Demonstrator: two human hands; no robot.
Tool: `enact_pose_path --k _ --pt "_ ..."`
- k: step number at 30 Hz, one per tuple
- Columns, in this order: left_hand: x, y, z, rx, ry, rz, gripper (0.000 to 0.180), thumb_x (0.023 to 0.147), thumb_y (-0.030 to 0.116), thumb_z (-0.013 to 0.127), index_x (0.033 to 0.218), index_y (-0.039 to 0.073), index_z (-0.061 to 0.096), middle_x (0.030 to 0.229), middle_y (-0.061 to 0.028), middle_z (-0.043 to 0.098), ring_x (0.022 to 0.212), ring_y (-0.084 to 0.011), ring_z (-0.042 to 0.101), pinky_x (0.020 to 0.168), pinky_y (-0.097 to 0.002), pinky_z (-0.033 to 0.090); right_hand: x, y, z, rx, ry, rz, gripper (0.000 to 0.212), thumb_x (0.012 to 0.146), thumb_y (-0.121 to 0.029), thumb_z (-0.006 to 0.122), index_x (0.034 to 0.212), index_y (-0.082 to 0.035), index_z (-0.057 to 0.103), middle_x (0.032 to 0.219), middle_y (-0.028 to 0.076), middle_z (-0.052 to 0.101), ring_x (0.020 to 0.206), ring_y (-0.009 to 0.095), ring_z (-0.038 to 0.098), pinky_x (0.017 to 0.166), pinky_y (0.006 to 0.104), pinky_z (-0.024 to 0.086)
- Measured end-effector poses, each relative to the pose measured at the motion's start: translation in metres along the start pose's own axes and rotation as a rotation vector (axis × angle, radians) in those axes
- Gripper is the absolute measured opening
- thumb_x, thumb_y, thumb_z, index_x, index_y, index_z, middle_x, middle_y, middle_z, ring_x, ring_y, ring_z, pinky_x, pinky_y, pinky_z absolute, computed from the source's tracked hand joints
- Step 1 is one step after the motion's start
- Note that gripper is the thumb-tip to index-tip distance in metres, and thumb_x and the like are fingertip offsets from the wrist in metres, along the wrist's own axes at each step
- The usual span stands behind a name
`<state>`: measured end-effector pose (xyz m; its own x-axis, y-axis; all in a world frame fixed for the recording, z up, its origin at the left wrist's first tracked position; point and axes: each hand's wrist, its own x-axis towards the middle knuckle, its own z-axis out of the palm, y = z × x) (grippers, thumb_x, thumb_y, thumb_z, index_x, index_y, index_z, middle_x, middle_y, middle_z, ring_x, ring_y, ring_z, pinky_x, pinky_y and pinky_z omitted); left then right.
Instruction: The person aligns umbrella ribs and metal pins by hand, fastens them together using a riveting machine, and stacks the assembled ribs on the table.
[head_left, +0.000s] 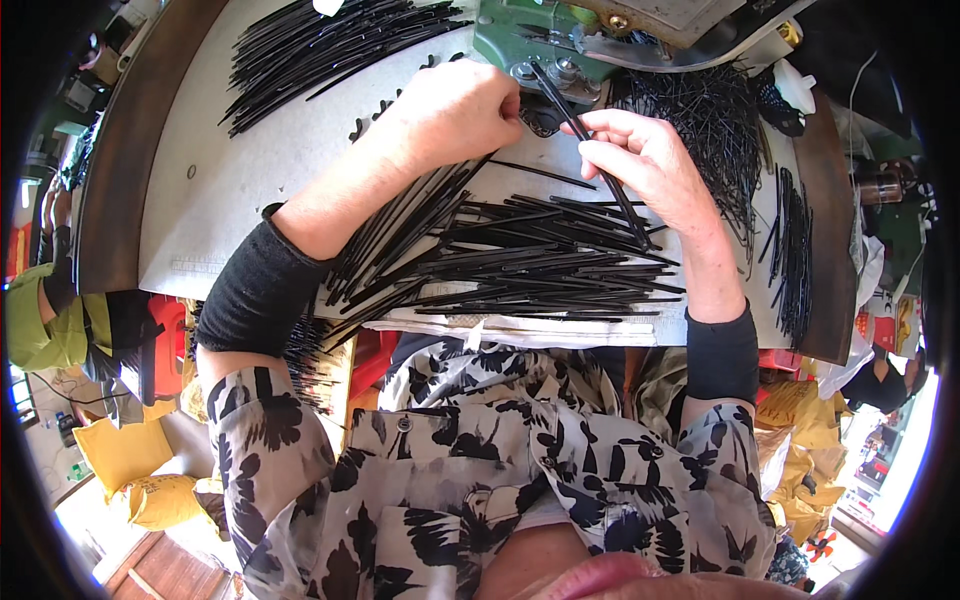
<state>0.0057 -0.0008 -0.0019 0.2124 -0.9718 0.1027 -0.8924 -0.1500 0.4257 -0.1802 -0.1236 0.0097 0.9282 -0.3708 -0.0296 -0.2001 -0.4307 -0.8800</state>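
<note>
A long, thin black stick (560, 97) slants between the thumb and fingers of my right hand (645, 160). Its upper end reaches the round metal parts on the green machine (500, 35), and its lower end lies over a pile of similar black sticks (560, 255). My left hand (465, 115) is closed just left of it, fingertips by a small dark coiled thing (543, 121). Whatever those fingers may hold is hidden. One loose black stick (545, 174) lies below the hands. More sticks (410, 220) lie slanted under my left forearm.
A big bundle of black sticks (320, 50) covers the far left of the pale worktable (215, 200). Small black pieces (356, 128) sit beside my left wrist. To the right are a tangled heap of thin black strips (690, 120) and another stick pile (792, 255).
</note>
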Motion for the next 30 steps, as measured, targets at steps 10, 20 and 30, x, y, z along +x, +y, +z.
enact_pose_path --k 10,20,30 --pt "0.003 -0.013 -0.01 -0.69 -0.044 -0.138 0.021 0.089 0.021 0.058 0.098 0.003 0.062 0.072 -0.0025 0.064 0.057 -0.0056 0.059 0.05 -0.0181 0.047 -0.006 -0.013 0.008 0.242 -0.112 0.16 0.029 0.083 -0.012 0.055 0.109 0.0 0.052 0.073 0.005 0.063 0.059 0.007 0.056 0.048 0.0191 0.044" --pt "0.001 -0.001 -0.002 -1.015 0.097 -0.177 0.029 0.089 0.022 0.06 0.111 0.003 0.062 0.078 -0.0031 0.06 0.047 -0.001 0.045 0.041 -0.0139 0.033 -0.007 -0.011 0.014 0.308 -0.115 0.174 0.03 0.082 -0.012 0.057 0.109 0.0 0.05 0.073 0.006 0.063 0.059 0.009 0.057 0.049 0.0203 0.046" --pt "0.0 0.003 -0.003 -1.166 0.075 -0.168 0.03 0.092 0.016 0.054 0.118 0.003 0.057 0.086 -0.0022 0.059 0.052 0.0 0.044 0.042 -0.0131 0.032 -0.006 -0.01 0.014 0.349 -0.081 0.157 0.033 0.082 -0.014 0.058 0.11 0.001 0.051 0.074 0.007 0.064 0.059 0.009 0.057 0.049 0.0205 0.046"
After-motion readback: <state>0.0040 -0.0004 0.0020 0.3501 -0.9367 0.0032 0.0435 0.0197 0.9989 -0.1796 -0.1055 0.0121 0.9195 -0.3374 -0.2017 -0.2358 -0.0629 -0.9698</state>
